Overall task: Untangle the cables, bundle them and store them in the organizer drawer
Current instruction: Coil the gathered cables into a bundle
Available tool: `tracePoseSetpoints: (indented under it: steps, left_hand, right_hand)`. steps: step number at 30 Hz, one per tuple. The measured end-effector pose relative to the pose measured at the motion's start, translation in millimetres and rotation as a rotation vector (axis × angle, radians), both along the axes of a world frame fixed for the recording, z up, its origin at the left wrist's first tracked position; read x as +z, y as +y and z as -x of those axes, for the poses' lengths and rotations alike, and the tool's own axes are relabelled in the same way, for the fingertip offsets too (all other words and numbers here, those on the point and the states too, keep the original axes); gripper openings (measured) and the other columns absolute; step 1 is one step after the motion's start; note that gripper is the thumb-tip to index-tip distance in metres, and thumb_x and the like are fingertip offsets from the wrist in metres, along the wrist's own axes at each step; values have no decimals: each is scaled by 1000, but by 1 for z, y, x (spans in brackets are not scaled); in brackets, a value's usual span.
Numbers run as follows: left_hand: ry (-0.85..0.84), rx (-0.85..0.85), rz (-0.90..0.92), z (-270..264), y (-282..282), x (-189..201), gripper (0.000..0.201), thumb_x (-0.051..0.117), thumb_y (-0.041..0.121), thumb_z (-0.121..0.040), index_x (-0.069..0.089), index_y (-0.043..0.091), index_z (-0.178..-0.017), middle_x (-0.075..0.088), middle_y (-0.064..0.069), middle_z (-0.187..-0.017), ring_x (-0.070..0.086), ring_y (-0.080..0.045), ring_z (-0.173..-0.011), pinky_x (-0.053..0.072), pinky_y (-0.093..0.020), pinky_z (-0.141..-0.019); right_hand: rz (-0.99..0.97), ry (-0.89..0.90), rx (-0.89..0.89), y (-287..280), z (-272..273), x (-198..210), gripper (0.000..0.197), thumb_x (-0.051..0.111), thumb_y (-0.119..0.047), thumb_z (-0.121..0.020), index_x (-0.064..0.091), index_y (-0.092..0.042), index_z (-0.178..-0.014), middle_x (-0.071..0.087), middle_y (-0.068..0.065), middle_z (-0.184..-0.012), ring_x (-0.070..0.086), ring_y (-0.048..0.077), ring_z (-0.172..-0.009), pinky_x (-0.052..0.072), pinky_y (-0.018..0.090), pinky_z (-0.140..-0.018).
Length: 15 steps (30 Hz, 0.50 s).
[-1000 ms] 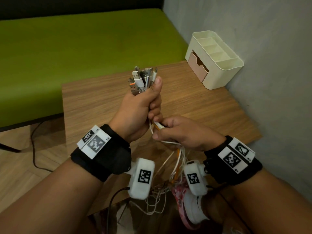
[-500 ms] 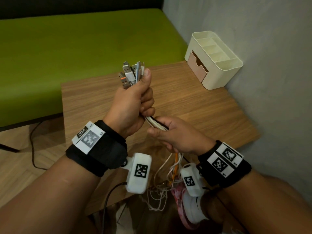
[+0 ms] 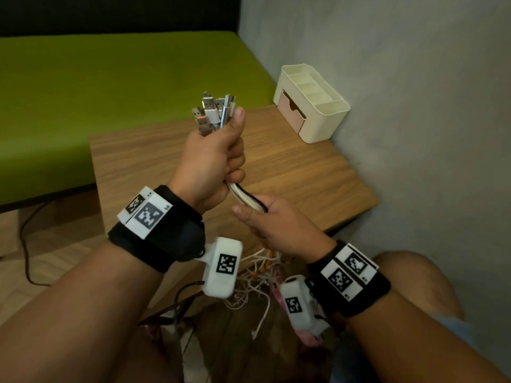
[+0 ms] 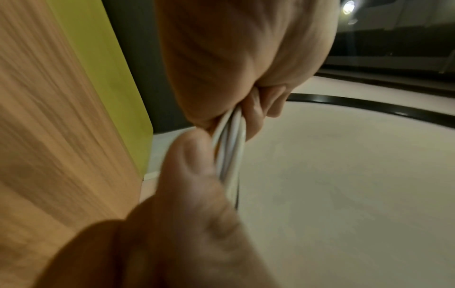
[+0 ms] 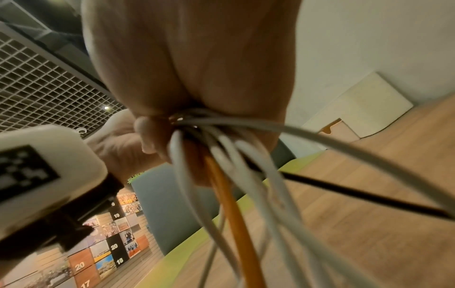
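From the head camera, the left hand is fisting tightly around a bundle of white, orange and black charging cables, their metal USB plugs sticking up above the thumb. Just nearer and to the right, the right hand is curling its fingers around the same bundle, whose loose strands are hanging below. The cream plastic organizer with a pink drawer is sitting at the far right corner of the wooden table, well apart from both hands.

The left wrist camera is showing white strands squeezed between closed fingers.

The right wrist camera is showing the strands fanning out of the clenched fist.
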State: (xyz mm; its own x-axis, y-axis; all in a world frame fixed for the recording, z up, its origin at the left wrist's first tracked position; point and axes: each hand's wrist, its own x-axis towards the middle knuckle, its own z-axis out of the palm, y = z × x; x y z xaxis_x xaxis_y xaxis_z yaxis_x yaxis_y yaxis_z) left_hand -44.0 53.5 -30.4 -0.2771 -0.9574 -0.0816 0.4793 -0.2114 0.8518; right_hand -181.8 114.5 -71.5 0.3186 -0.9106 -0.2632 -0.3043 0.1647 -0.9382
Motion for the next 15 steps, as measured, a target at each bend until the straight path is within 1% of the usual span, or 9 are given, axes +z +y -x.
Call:
tracePoseSetpoints:
  steps: [2,4,5,6,8,10,12,13,15]
  left_hand:
    - [52,-13,-9,-3,7,7,40,52,33,-101,33,26,-67,18,7,-50,16,-5,-37,17,-16,-35]
    - [104,-19,-12,-9,12,13,41,52,35,-101,32,25,-66,19,8,-48,17,-4,-36,18,-17,-34]
    - [121,-17,-11,-13,13,15,41,52,36,-100,31,25,-66,20,9,-48,17,-4,-36,18,-17,-33]
    - [134,-9,-14,-18,14,16,42,53,37,-100,31,25,-66,20,9,-48,17,-4,-36,17,-18,-34]
    - [163,8,-34,-28,16,17,42,53,38,-99,32,25,-66,20,9,-47,18,-3,-36,17,-18,-34]
    - [200,11,-54,-38,19,18,42,52,39,-99,33,26,-65,20,10,-47,18,-2,-35,17,-17,-33]
    - [228,4,-54,-45,22,21,42,51,39,-99,34,26,-64,20,10,-46,18,-2,-35,17,-17,-32]
    - [237,3,-52,-48,23,22,42,51,40,-99,33,26,-63,20,10,-46,18,-2,-34,17,-16,-32]
    - [240,11,-51,-53,26,21,43,52,41,-96,32,26,-62,20,10,-45,18,-2,-33,17,-16,-32]
  right_hand:
    - [1,-13,1,11,1,4,27,63,-34,-95,58,-31,-68,49,-4,-58,47,12,-51,40,28,-51]
    - [-27,-12,29,23,3,7,23,62,-32,-95,58,-24,-75,55,1,-62,55,14,-57,46,29,-59]
    - [-43,18,46,28,4,7,20,63,-35,-94,59,-25,-78,59,2,-65,59,14,-61,47,30,-63]
    - [-62,64,61,31,5,7,15,63,-38,-93,61,-29,-81,63,2,-68,61,13,-64,48,30,-66]
    - [-82,221,72,36,11,8,9,65,-44,-90,64,-35,-92,69,-1,-73,64,8,-66,50,29,-66]
    - [-70,396,68,36,17,9,16,64,-45,-89,63,-39,-103,68,-6,-73,63,4,-64,49,26,-62]
    - [-26,560,79,31,23,9,22,62,-41,-91,62,-42,-113,67,-7,-77,61,5,-63,47,25,-58]
    - [-8,645,90,26,27,8,25,60,-38,-92,61,-42,-116,67,-7,-80,61,5,-64,46,24,-57]
    - [1,785,75,16,30,7,23,55,-35,-94,61,-35,-117,65,-6,-83,61,9,-69,44,25,-57]
